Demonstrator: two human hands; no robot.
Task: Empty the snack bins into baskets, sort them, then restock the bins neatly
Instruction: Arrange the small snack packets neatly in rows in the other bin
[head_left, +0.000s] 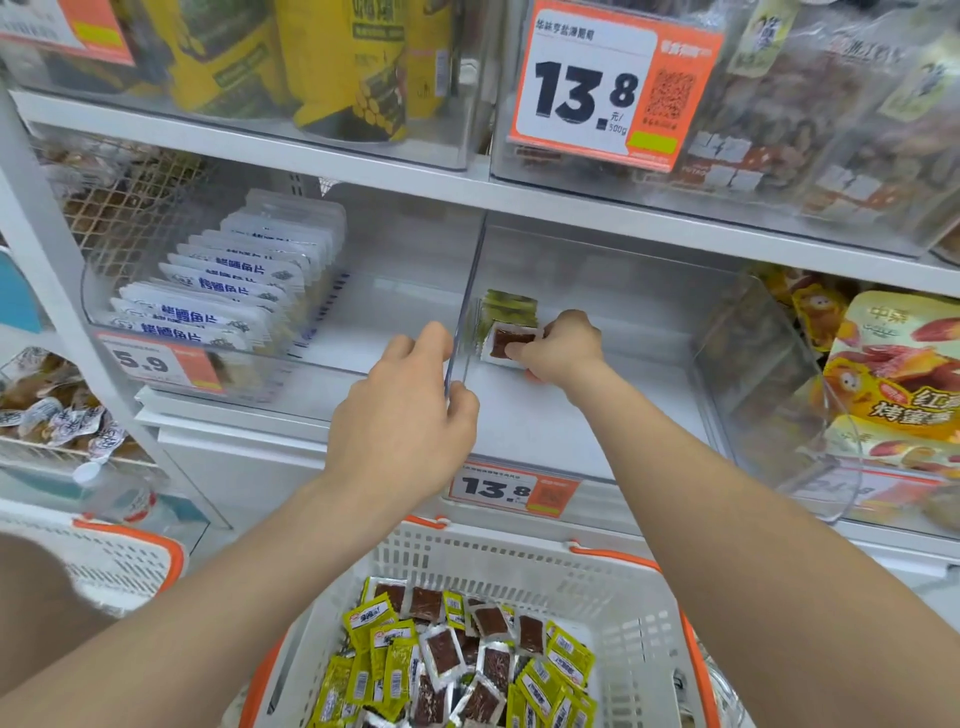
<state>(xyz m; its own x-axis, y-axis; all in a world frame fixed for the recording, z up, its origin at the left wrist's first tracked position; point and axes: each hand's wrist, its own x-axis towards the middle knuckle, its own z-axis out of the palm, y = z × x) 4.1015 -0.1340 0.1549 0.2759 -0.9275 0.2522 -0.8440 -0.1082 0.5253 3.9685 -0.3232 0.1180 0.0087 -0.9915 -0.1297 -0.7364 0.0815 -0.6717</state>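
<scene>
In front of you the white shelf unit (363, 171) fills the upper half of the frame, w/ clear bins on two levels. The big clear bin (623, 415) in the centre-right is nearly bare; its floor shows white. The bin to the left of it holds a leaning row of white-and-blue packs (223, 296), standing on edge.

Below, at the bottom centre, is the white basket (519, 561) w/ orange handles. In it lie many small snack packets (447, 654), yellow-green ones and silver ones w/ a brown window, mixed, no order.

A second white basket (119, 561) is at the lower left, only part of it in view.

Between the two bins stands a thin clear divider (467, 291). Your left hand (405, 410) grips its front edge, thumb on one side, fingers on the other.

Your right hand (561, 343) is inside the centre-right bin, near the divider. It pinches one brown-window packet (511, 343), which is upright and touches a short row of green packets (506, 309) behind it.

An orange price tag (511, 488) reading 13.8 sits on the bin's front lip.
</scene>
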